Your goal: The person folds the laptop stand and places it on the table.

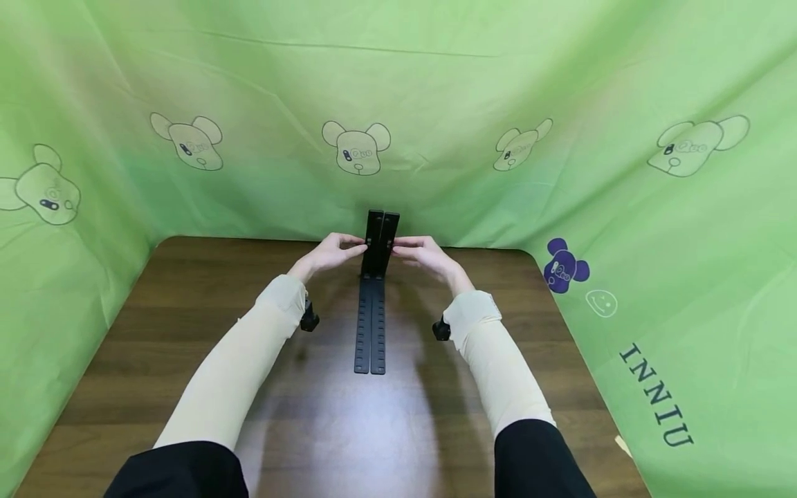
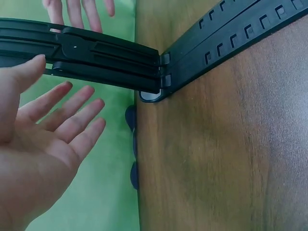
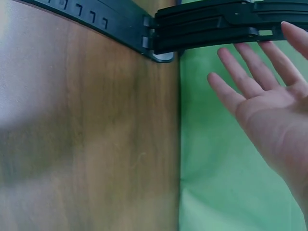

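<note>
In the head view, a black folding laptop stand (image 1: 371, 325) is near the far edge of the table. Its two slotted bars lie side by side on the tabletop. From their far end, the hinged arms (image 2: 106, 57) rise at an angle, close together. My left hand (image 1: 330, 253) holds the raised part at its left edge, thumb over the near face and the other fingers spread. At the right edge, my right hand (image 1: 429, 254) pinches it between thumb and fingertips. Seen from the right wrist, the fingers (image 3: 245, 82) reach the arm's lower edge, their tips partly hidden.
The brown wooden table (image 1: 205, 311) extends toward me. Behind and beside it hangs a green cloth (image 1: 436, 83) printed with bear heads. A small pale piece (image 1: 623, 446) lies at the table's right edge. Dark wrist cameras (image 1: 309, 316) are worn under both wrists.
</note>
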The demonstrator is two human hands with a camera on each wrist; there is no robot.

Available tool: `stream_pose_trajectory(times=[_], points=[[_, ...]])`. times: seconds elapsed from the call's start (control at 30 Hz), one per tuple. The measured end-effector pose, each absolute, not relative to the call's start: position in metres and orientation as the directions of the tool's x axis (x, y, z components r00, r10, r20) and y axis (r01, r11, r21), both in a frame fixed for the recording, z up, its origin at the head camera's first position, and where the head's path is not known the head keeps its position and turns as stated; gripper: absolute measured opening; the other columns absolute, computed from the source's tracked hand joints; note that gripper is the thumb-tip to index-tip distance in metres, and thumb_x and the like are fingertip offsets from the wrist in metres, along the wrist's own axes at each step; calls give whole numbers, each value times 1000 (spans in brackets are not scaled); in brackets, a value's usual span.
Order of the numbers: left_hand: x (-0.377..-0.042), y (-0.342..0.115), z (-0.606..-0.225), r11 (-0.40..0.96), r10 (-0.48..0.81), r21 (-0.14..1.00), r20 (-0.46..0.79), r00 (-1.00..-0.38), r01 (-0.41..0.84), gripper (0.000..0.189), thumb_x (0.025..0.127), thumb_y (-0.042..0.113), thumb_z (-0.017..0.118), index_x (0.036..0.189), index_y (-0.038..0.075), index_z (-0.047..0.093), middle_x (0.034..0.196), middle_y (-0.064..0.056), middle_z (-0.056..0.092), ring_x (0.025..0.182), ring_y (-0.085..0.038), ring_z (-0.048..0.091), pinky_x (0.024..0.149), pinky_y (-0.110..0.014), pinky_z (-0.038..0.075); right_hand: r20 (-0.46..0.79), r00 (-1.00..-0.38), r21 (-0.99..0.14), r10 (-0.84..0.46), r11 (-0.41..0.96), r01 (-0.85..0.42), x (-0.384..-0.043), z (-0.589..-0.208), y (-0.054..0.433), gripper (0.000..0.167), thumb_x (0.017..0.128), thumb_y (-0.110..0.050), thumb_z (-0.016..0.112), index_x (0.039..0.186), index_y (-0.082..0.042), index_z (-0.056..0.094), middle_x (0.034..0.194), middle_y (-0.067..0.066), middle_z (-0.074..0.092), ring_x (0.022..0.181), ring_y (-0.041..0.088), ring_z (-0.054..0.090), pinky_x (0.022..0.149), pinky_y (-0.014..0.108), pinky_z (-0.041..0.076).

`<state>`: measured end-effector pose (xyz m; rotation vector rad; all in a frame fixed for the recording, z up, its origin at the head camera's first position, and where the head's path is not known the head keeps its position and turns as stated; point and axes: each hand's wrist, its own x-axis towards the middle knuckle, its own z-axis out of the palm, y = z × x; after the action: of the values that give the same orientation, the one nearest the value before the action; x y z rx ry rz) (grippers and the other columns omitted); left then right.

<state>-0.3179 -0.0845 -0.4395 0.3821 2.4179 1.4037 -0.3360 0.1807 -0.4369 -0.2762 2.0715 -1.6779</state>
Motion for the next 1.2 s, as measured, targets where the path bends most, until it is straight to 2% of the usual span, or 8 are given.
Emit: stream_pose_trajectory(times=[0.17,0.23,0.33,0.43,0.63,0.77,0.93,1.2], points=[[-319,-79,-443,438,353,896,-92,-931,78,48,112,19,64,152,-5,60,159,-25,60,156,-39,52,131,-50,42,-199,-899,-964,-390,244,108,-336,-446,178,49,110,1,60,156,11,50,158,33,53,149,49,54,129,58,43],[-321,-77,-446,435,332,897,-77,-940,80,44,110,16,68,148,-5,64,154,-25,64,152,-39,56,129,-50,46,-185,-912,-964,-365,250,96,-336,-448,177,48,108,2,64,154,10,54,155,31,57,144,44,62,126,56,47],[-324,-74,-451,455,292,887,-66,-954,77,41,107,16,72,143,-3,69,148,-23,68,148,-38,61,126,-49,49,-166,-930,-961,-327,264,78,-336,-452,174,46,105,2,69,150,8,59,149,28,62,133,32,73,115,42,59],[-325,-73,-454,471,260,880,-63,-964,70,39,106,17,74,140,-2,72,145,-23,70,146,-37,63,124,-48,51,-149,-942,-962,-301,263,68,-336,-454,171,44,104,2,71,147,8,63,145,28,65,122,23,78,104,32,64],[-327,-72,-457,455,217,889,-53,-975,53,34,103,16,78,132,-1,77,139,-22,74,141,-36,66,121,-48,53,-134,-957,-964,-257,257,66,-337,-457,167,41,103,1,73,142,9,65,139,28,67,99,6,80,112,45,61],[-328,-71,-458,445,195,895,-52,-979,41,31,101,16,81,128,-1,80,134,-21,76,139,-36,68,119,-49,54,-124,-965,-963,-229,262,61,-338,-459,165,41,100,1,76,139,11,66,136,27,68,86,-4,75,102,33,66],[-327,-71,-459,452,176,891,-47,-983,38,30,100,17,83,124,-1,81,133,-21,77,138,-36,68,121,-49,53,-89,-974,-960,-206,280,28,-337,-459,163,38,98,2,79,133,12,70,131,28,70,82,-7,72,85,17,64],[-326,-72,-463,432,167,902,-57,-984,21,30,97,16,86,121,-2,82,134,-22,76,141,-37,66,123,-50,51,-50,-982,-949,-183,316,-11,-335,-461,161,32,94,4,83,122,15,75,120,27,76,82,-7,70,78,12,58]])
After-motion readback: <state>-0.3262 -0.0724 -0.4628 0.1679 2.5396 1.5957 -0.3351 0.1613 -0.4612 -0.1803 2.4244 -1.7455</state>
